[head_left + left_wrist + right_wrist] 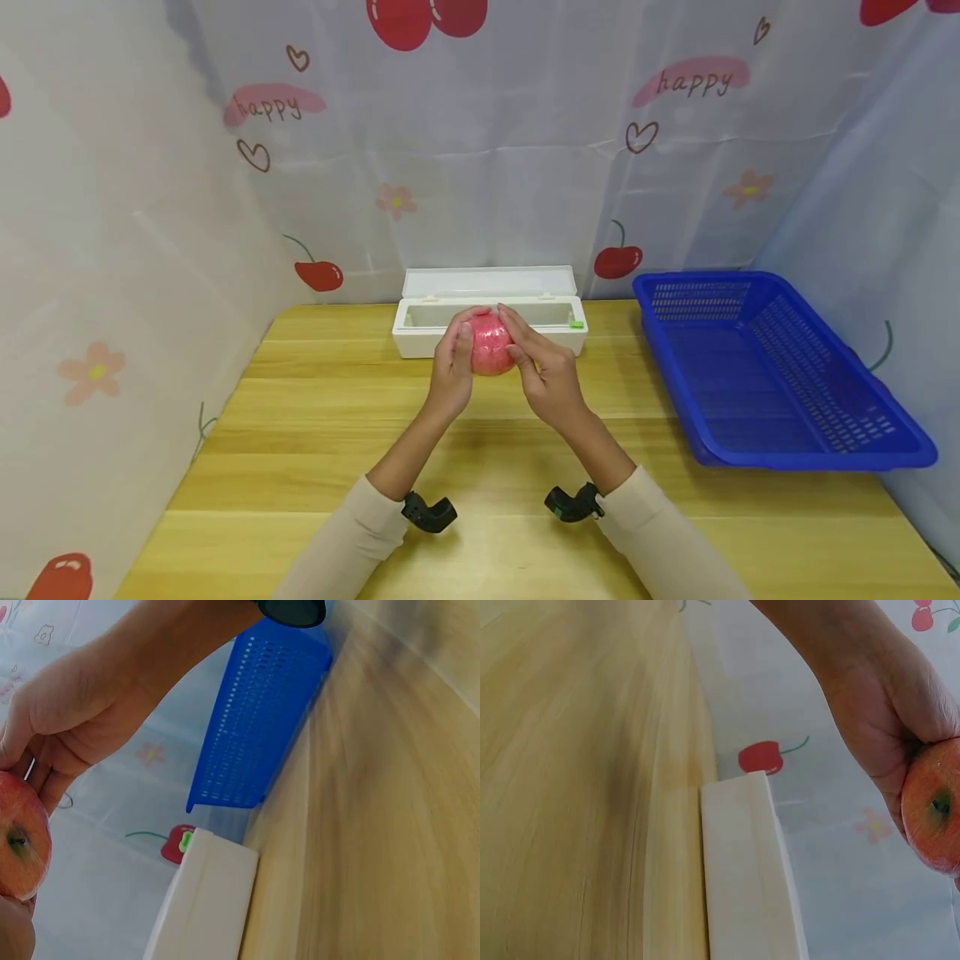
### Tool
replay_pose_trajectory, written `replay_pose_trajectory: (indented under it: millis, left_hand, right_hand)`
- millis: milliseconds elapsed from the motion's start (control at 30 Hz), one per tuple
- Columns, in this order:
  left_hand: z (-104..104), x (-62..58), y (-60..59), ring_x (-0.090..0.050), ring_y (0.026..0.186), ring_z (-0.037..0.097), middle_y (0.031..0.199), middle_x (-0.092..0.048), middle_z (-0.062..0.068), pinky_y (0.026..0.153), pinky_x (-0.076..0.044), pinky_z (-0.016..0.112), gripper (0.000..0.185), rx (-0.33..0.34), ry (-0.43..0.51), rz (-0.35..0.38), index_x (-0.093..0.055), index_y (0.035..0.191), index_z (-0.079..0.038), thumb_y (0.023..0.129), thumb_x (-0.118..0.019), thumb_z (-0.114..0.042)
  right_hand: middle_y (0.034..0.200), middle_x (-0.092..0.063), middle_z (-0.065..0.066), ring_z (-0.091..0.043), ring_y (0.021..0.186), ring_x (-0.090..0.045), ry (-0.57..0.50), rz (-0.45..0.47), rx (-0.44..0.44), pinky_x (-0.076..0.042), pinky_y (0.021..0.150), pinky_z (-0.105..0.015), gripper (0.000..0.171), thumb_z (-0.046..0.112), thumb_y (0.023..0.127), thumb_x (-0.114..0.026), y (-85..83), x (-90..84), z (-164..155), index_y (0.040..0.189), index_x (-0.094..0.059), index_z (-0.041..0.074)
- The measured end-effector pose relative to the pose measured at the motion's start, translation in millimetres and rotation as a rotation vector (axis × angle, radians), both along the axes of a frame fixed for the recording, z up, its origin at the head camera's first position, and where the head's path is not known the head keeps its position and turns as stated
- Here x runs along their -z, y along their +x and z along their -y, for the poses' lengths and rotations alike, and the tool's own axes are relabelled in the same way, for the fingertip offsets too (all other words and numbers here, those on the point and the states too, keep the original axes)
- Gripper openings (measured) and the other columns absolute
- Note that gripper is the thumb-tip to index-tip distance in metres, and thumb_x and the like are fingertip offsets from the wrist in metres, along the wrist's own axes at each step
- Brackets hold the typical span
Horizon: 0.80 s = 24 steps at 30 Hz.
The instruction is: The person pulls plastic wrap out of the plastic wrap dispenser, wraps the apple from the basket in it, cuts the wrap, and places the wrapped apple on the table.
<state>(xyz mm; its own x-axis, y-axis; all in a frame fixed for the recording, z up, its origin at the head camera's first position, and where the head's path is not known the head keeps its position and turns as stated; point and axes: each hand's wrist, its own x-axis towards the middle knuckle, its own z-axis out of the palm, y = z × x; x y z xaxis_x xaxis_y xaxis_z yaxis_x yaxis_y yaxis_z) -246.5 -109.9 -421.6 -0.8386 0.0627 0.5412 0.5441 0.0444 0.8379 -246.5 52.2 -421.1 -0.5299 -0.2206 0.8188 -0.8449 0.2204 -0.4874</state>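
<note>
1. A red apple [491, 343], wrapped in what looks like a clear glossy film, is being held in the air above the tabletop [315, 433], just in front of the white box [420, 333]. The two wrist views are showing its skin as red with yellowish streaks and a dark dimple at one end.
2. The left hand [452, 367] is gripping the apple from the left side, its fingers curling over the top and its thumb lying toward the person.
3. The right hand [547, 371] is gripping the apple from the right side, its fingers reaching over the top so that the fingertips of both hands are nearly meeting there.
4. Both forearms are wearing beige sleeves [352, 542], and a small black camera mount [429, 512] is sitting at each wrist.
5. The white box is standing at the far edge of the tabletop with its lid [487, 282] leaning open against the backdrop; a small green tab [576, 324] is showing at its right end.
6. A blue perforated basket [757, 367] is resting on the right side of the tabletop, well apart from the hands.
7. A pale curtain [487, 150] printed with cherries, hearts, flowers and the word "happy" is hanging behind and to both sides.
</note>
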Motion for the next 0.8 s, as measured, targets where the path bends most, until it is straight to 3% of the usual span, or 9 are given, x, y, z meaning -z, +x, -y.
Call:
replay_pose_trajectory:
  millis: [267, 500, 667, 800]
  left_hand:
    - [-1.9, 2.5, -3.3, -0.058, 0.118, 0.026, 0.135, -0.059, 0.01, 0.092, -0.058, 0.044, 0.043, 0.007, -0.007, -0.054, -0.057, 0.136, -0.006, 0.112, -0.027, -0.024]
    - [-2.3, 1.3, -0.9, -0.059, 0.117, 0.025, 0.134, -0.059, 0.01, 0.094, -0.058, 0.042, 0.05, 0.005, -0.023, -0.057, -0.056, 0.135, -0.004, 0.112, -0.025, -0.036]
    - [-1.5, 1.6, -0.5, -0.059, 0.119, 0.025, 0.132, -0.06, 0.011, 0.095, -0.057, 0.042, 0.051, -0.002, -0.018, -0.053, -0.057, 0.133, -0.003, 0.112, -0.023, -0.035]
    - [-0.1, 0.9, 0.0, -0.059, 0.118, 0.027, 0.131, -0.061, 0.013, 0.094, -0.057, 0.044, 0.049, 0.007, -0.002, -0.043, -0.059, 0.131, -0.003, 0.112, -0.023, -0.03]
  right_hand:
    - [0.135, -0.063, -0.018, -0.029, 0.128, -0.058, -0.159, 0.144, -0.067, -0.048, 0.104, -0.033, 0.041, -0.016, 0.089, -0.064, 0.6, -1.7, 0.4, 0.129, -0.065, -0.006]
    - [0.135, -0.064, -0.016, -0.029, 0.132, -0.056, -0.306, 0.275, -0.185, -0.047, 0.106, -0.037, 0.033, -0.002, 0.097, -0.063, 2.7, 0.0, 1.2, 0.129, -0.066, -0.005]
    - [0.13, -0.065, -0.019, -0.027, 0.13, -0.058, -0.38, 0.329, -0.208, -0.048, 0.104, -0.037, 0.03, -0.002, 0.095, -0.065, 4.7, -1.9, 2.5, 0.124, -0.066, -0.01]
    - [0.126, -0.068, -0.015, -0.024, 0.125, -0.061, -0.458, 0.438, -0.234, -0.051, 0.101, -0.037, 0.029, -0.002, 0.093, -0.069, 7.4, -5.5, 1.9, 0.119, -0.066, -0.014]
